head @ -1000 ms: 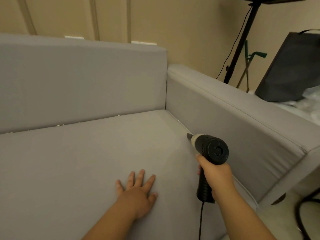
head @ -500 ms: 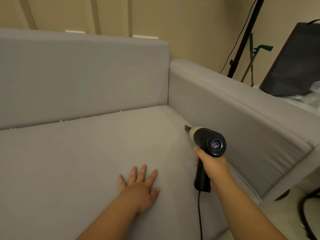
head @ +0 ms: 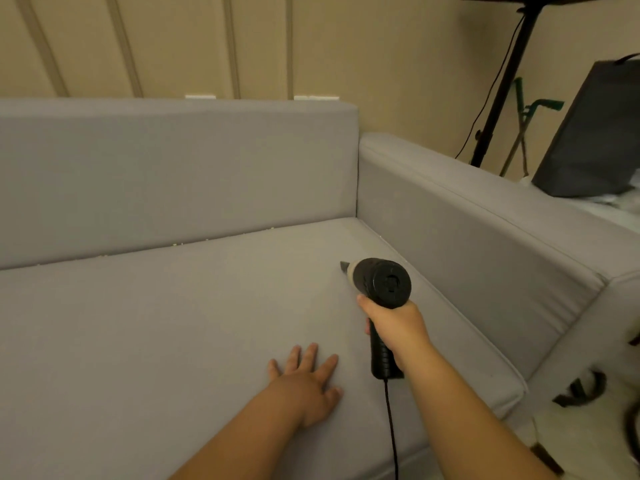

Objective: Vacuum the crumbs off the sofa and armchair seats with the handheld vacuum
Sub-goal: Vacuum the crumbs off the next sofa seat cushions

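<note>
My right hand grips the handle of a black handheld vacuum. Its dark nozzle points away from me and touches the grey sofa seat, a little out from the right armrest. My left hand lies flat on the seat with fingers spread, just left of the vacuum's handle. Small pale crumbs line the crease where the seat meets the backrest. A black cord hangs from the handle.
Behind the armrest stand a black tripod pole, a green-handled tool and a dark bag. Black straps or cables lie on the pale floor at the right of the sofa. A panelled beige wall runs behind.
The vacuum's nozzle has moved left, away from the armrest seam and onto the open seat. My left hand stays flat on the cushion. The view has tilted up.
</note>
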The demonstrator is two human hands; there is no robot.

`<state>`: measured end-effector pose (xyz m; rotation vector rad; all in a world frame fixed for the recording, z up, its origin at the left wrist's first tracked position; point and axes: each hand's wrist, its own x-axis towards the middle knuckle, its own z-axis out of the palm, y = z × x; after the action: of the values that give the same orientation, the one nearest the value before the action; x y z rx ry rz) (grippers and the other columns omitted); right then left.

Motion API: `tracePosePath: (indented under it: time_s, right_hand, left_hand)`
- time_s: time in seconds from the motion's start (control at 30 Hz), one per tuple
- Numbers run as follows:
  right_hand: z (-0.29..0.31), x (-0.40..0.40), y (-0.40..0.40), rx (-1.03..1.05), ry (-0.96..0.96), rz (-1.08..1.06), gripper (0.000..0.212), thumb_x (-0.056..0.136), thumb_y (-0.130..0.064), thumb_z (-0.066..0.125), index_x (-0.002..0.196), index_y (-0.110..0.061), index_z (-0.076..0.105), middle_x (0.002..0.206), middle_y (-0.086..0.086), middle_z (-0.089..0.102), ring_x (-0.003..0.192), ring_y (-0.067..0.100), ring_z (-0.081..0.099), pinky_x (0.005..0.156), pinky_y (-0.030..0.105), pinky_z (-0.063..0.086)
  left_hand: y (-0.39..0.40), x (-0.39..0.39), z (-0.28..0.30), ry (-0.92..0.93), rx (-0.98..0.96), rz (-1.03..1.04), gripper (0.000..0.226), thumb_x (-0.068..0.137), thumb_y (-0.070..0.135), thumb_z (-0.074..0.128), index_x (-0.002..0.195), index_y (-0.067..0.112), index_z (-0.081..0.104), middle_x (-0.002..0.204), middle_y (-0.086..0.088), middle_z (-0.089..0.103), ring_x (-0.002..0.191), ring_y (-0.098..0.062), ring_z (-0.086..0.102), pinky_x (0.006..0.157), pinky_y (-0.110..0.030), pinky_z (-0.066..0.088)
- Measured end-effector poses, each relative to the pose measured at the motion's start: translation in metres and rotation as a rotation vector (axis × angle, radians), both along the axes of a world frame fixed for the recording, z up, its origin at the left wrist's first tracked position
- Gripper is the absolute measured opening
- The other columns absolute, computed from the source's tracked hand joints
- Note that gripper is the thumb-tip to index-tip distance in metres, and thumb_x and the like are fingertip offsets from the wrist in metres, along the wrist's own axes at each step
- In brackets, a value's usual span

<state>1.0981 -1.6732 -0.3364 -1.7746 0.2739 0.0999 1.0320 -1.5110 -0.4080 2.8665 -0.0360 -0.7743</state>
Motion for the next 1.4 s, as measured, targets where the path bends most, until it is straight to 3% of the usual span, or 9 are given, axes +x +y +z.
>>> tracePosePath:
  time_s: [0.23,0.37,0.47,0.6,0.8,0.97,1.13,1.23,1.4]
  right_hand:
    - [0.012,-0.091,-0.026,-0.019,-0.014,-0.089,0.021,0.082,-0.035,0.084,0.084,-0.017,0.073,0.068,0.006,0.073,0.071,0.028,0.075,0.073,0.04,0.059]
    - [0.021,-0.126,-0.035,0.001,0.024,0.005,0.023,0.083,-0.027,0.082,0.071,-0.01,0.071,0.061,0.009,0.071,0.059,0.025,0.07,0.069,0.041,0.06]
    - [0.028,-0.142,-0.042,0.03,0.048,0.071,0.018,0.087,-0.019,0.081,0.076,-0.007,0.072,0.063,0.009,0.069,0.054,0.019,0.066,0.059,0.029,0.055]
    - [0.033,-0.151,-0.041,0.024,0.055,0.125,0.017,0.088,-0.019,0.081,0.086,-0.003,0.075,0.066,0.009,0.07,0.057,0.018,0.068,0.062,0.031,0.057]
    - [0.031,-0.135,-0.004,-0.063,0.067,0.337,0.024,0.087,-0.025,0.083,0.093,-0.003,0.077,0.074,0.008,0.075,0.064,0.018,0.073,0.072,0.036,0.061]
    - [0.025,-0.091,0.047,-0.221,0.017,0.506,0.023,0.087,-0.032,0.085,0.088,-0.011,0.076,0.07,0.007,0.076,0.063,0.014,0.071,0.067,0.028,0.056]
    - [0.016,-0.043,0.063,-0.103,0.001,0.362,0.03,0.088,-0.029,0.085,0.093,-0.001,0.076,0.08,0.017,0.078,0.074,0.027,0.072,0.083,0.044,0.06]
    - [0.008,-0.026,0.083,-0.004,0.021,0.274,0.023,0.089,-0.027,0.083,0.093,-0.006,0.074,0.081,0.014,0.075,0.076,0.027,0.071,0.081,0.041,0.058]
    - [-0.008,-0.015,0.123,-0.012,-0.001,0.283,0.023,0.088,-0.03,0.083,0.089,-0.009,0.072,0.077,0.01,0.073,0.074,0.025,0.07,0.077,0.039,0.057]
  left_hand:
    - [-0.018,-0.018,0.008,-0.005,0.024,-0.048,0.068,0.105,0.062,0.024,0.162,0.044,-0.007,0.171,0.003,-0.021,0.158,-0.029,-0.017,0.121,-0.067,-0.007]
    - [-0.017,-0.029,0.02,0.029,0.026,-0.057,0.067,0.105,0.063,0.024,0.163,0.044,-0.004,0.172,0.003,-0.018,0.158,-0.03,-0.014,0.122,-0.067,-0.003]
    - [-0.013,-0.034,0.025,0.045,0.021,-0.035,0.066,0.105,0.061,0.024,0.163,0.044,-0.004,0.172,0.002,-0.017,0.158,-0.03,-0.014,0.122,-0.068,-0.001]
    - [-0.004,-0.041,0.025,0.053,0.029,0.005,0.067,0.105,0.061,0.025,0.163,0.044,-0.004,0.172,0.003,-0.017,0.158,-0.03,-0.012,0.122,-0.069,0.002]
    - [0.044,-0.054,0.02,0.053,0.054,0.107,0.069,0.104,0.062,0.025,0.162,0.044,-0.007,0.172,0.002,-0.019,0.158,-0.03,-0.014,0.12,-0.072,0.002]
    - [0.123,-0.066,0.007,0.036,0.064,0.277,0.07,0.103,0.066,0.025,0.162,0.045,-0.006,0.172,0.003,-0.017,0.158,-0.03,-0.012,0.121,-0.069,0.004]
    - [0.178,-0.073,0.008,-0.005,0.058,0.385,0.07,0.103,0.067,0.026,0.162,0.047,-0.005,0.172,0.005,-0.015,0.159,-0.028,-0.009,0.123,-0.066,0.006]
    - [0.212,-0.081,-0.002,-0.017,0.09,0.451,0.068,0.104,0.067,0.025,0.162,0.047,-0.005,0.172,0.005,-0.016,0.159,-0.027,-0.009,0.123,-0.065,0.005]
    - [0.247,-0.09,-0.012,-0.062,0.103,0.513,0.067,0.104,0.067,0.023,0.162,0.047,-0.004,0.172,0.004,-0.014,0.159,-0.025,-0.008,0.125,-0.059,0.002]
